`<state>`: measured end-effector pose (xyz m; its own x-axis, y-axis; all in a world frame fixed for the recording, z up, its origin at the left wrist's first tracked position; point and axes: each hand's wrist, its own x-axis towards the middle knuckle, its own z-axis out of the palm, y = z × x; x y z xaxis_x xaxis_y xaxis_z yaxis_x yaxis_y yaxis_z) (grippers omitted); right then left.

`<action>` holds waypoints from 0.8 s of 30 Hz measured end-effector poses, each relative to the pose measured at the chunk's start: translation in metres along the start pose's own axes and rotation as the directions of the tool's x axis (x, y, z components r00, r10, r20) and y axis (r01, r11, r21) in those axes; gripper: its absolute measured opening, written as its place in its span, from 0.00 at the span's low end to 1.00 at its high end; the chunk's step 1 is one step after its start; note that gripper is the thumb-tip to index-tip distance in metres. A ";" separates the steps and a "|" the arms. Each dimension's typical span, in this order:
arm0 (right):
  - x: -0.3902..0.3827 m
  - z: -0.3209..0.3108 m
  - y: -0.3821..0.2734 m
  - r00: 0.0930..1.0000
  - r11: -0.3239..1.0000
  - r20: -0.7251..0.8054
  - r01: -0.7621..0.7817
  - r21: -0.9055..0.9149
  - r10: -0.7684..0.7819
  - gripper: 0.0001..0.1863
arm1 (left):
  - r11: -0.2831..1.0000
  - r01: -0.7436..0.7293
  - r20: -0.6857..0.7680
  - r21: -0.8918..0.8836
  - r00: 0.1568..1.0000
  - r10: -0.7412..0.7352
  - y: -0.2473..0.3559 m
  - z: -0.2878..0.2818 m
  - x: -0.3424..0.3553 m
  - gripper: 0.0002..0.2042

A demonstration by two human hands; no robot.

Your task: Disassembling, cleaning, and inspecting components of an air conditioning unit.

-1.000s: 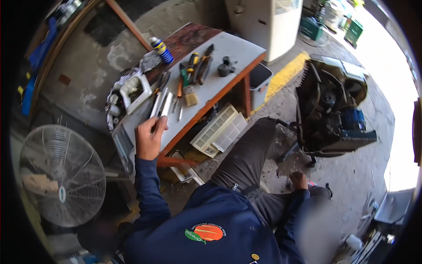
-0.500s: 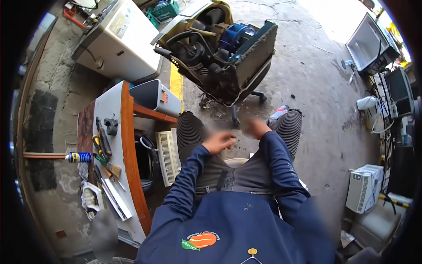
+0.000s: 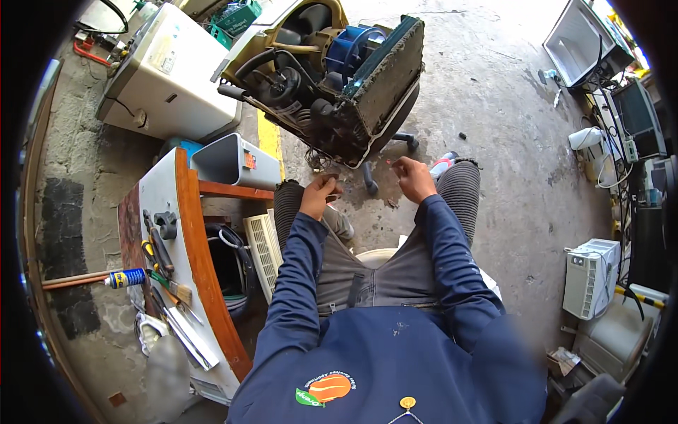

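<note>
My left hand (image 3: 321, 197) is held over my left knee, thumb and fingers pressed together. Whatever it may pinch is too small to make out. Level with it, my right hand (image 3: 416, 179) hovers by my right knee, its fingers curled in toward the thumb; I cannot see what, if anything, is between them. Just beyond both hands stands an opened air conditioner (image 3: 332, 78), tilted on a wheeled chair base (image 3: 370, 178). It shows a black compressor (image 3: 281, 88), a blue blower wheel (image 3: 351, 51) and a dirty finned coil (image 3: 388, 78). Neither hand touches it.
On my left, a wood-edged bench (image 3: 200, 268) carries pliers (image 3: 161, 251), a brush (image 3: 180, 291) and a spray can (image 3: 126, 278). A grey bin (image 3: 258, 168) and a white appliance (image 3: 169, 78) stand behind it. A white boxed unit (image 3: 592, 279) sits at right.
Both hands have moved forward, toward the air conditioner, and farther apart. The view has shifted slightly, so the air conditioner appears farther left and higher.
</note>
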<state>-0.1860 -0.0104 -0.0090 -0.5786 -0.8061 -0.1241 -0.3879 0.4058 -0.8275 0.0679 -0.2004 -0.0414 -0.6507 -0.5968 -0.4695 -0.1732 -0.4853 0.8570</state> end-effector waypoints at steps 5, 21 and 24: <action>0.009 0.019 0.003 0.988 0.986 -0.015 0.154 -0.056 -0.155 0.16 | 0.995 -0.094 0.030 0.033 0.995 0.093 0.022 0.016 -0.044 0.13; -0.004 0.009 0.046 0.934 0.983 0.354 0.116 -0.140 -0.059 0.21 | 0.593 -0.062 -0.586 0.802 0.102 0.804 0.209 -0.108 -0.321 0.07; -0.003 0.008 0.044 0.930 0.984 0.365 0.112 -0.139 -0.055 0.21 | 0.568 0.159 -0.578 0.807 0.022 0.815 0.204 -0.150 -0.356 0.08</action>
<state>-0.1953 0.0061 -0.0493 -0.2551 -0.9285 -0.2698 -0.5464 0.3686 -0.7520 0.3753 -0.1830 0.2689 0.2719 -0.7786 0.5656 -0.7990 0.1450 0.5836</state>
